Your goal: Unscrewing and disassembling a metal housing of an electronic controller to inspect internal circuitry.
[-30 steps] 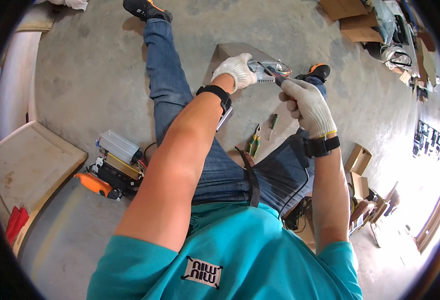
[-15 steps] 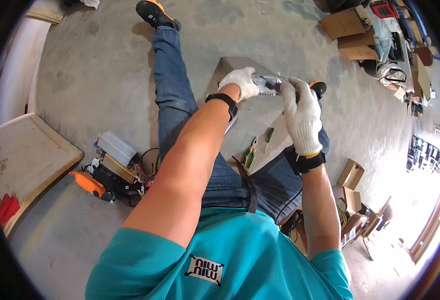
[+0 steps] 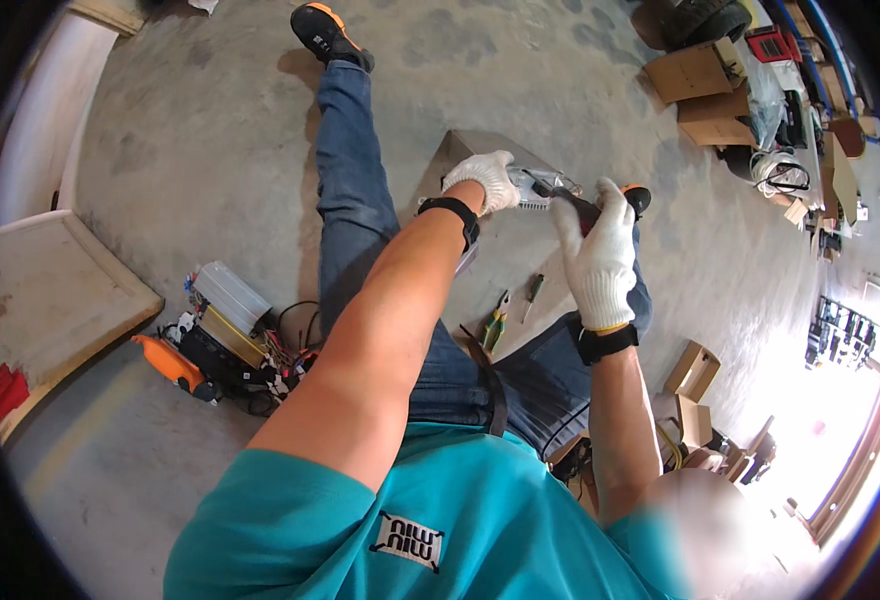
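Note:
My left hand [image 3: 483,182], in a white knitted glove, is closed on the near edge of a grey metal-cased device [image 3: 508,147] on the floor between my legs. Transparent and whitish parts with wires [image 3: 530,188] show beside its fingers. My right hand [image 3: 600,250], also gloved, grips a dark-handled hand tool [image 3: 582,211], its dark tip against those wires; the tool's exact kind is unclear. Closer to me on the floor lie pliers with green and yellow handles [image 3: 497,322] and a screwdriver [image 3: 533,297].
At left, a silver metal box [image 3: 232,297], an orange tool [image 3: 173,367] and tangled wires lie beside a worn pale board [image 3: 55,290]. Cardboard boxes [image 3: 695,72] and a coil of white cable [image 3: 780,172] stand at far right. Another open carton [image 3: 693,370] sits near my right forearm.
My right hand has shifted slightly, its fingers opening up the view of the dark tool, whose tip now reaches the wires. My left hand keeps its hold on the device.

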`<state>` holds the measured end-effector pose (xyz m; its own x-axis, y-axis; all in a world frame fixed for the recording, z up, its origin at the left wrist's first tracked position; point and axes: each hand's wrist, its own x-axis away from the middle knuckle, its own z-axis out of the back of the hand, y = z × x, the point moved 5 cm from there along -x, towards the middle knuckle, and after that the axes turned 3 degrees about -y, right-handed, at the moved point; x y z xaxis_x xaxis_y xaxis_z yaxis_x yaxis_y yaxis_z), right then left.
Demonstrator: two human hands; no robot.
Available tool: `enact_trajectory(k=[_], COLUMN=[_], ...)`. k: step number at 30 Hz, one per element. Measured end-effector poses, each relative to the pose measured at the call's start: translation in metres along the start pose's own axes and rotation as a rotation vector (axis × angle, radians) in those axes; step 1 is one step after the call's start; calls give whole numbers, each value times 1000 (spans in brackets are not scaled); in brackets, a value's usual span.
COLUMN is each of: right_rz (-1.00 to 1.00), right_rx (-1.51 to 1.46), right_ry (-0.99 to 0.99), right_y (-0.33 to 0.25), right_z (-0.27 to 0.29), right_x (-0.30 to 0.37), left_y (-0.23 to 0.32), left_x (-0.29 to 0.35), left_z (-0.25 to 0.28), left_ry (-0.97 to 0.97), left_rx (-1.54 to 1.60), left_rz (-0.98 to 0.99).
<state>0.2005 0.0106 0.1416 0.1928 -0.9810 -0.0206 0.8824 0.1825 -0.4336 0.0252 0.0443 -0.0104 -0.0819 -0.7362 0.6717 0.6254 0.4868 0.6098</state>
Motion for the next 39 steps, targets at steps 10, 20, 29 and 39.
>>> enact_trajectory(k=[10, 20, 29, 39], right_rz=[252, 220, 41, 124], right_rx=[7, 13, 1, -13], right_ry=[-26, -92, -49, -13], right_y=[-10, -2, 2, 3], right_z=[-2, 4, 4, 3], right_x=[-1, -9, -10, -6], left_y=[2, 1, 1, -2], left_x=[-4, -5, -8, -12], left_z=[6, 5, 2, -1], left_ry=[26, 26, 46, 110], left_rx=[-9, 27, -2, 3], left_rz=[-4, 0, -2, -49])
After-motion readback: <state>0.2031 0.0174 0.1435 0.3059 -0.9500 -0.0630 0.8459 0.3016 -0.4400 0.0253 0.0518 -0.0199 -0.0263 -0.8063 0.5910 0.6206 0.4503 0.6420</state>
